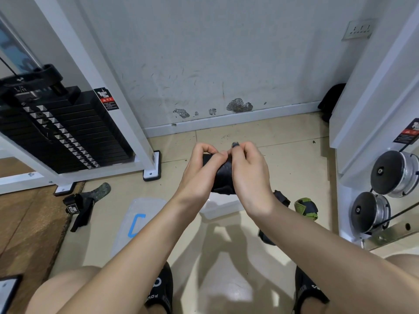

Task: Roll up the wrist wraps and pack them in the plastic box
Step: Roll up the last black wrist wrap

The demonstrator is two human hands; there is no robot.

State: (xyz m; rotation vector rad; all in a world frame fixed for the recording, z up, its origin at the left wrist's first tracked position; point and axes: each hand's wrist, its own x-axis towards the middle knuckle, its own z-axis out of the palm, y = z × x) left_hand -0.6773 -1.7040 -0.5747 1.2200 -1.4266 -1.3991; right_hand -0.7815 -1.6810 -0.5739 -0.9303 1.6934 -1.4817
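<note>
Head view: both hands are raised in front of the person, above the tiled floor (283, 159), and grasp one black wrist wrap (223, 175) between them. The left hand (199, 171) curls its fingers over the upper left end of the wrap, thumb pressed toward the middle. The right hand (249, 175) pinches the top edge with curled fingers and covers the wrap's right side. The wrap's lower end hangs out just below the two hands.

Directly beneath the hands, partly hidden by the wrists and the hanging wrap, stands the clear plastic box (223, 208) on the floor. To the left of the left forearm lies its clear lid (140, 220) with a blue latch, flat on the tiles. Further left, at the edge of a brown mat (27, 223), lies a loose black strap with white lettering (78, 206) beside a camouflage wrap (99, 191).

To the right of the right wrist sits a green and black wrap (306, 208), and a black wrap (281, 198) peeks out just behind the wrist. Another dark piece (265, 237) shows under the right forearm; what it is cannot be told.

A black weight stack (68, 130) in a white frame stands far left of the hands; two cable pulleys (383, 191) are far right. A scuffed white wall (215, 64) lies beyond the hands.
</note>
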